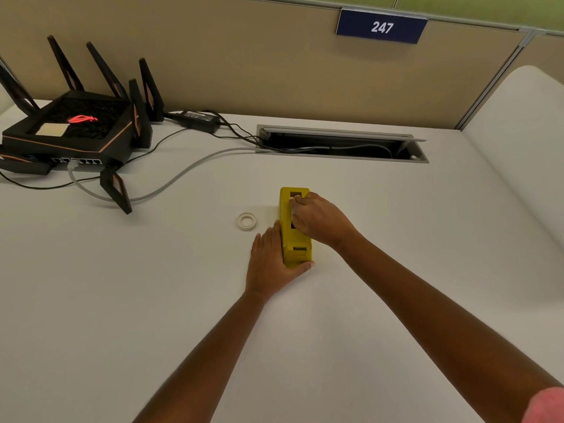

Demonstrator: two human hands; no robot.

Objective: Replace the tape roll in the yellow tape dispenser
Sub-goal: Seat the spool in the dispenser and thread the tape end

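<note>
The yellow tape dispenser stands on the white desk, its long axis pointing away from me. My left hand grips its near end, fingers flat along the left side and thumb across the front. My right hand rests on top, fingers curled into the open slot in the middle; what they hold inside is hidden. A small whitish tape roll lies flat on the desk just left of the dispenser, apart from both hands.
A black router with tall antennas sits at the far left, with a power brick and cables trailing to an open cable tray in the desk. A beige partition with a "247" sign stands behind.
</note>
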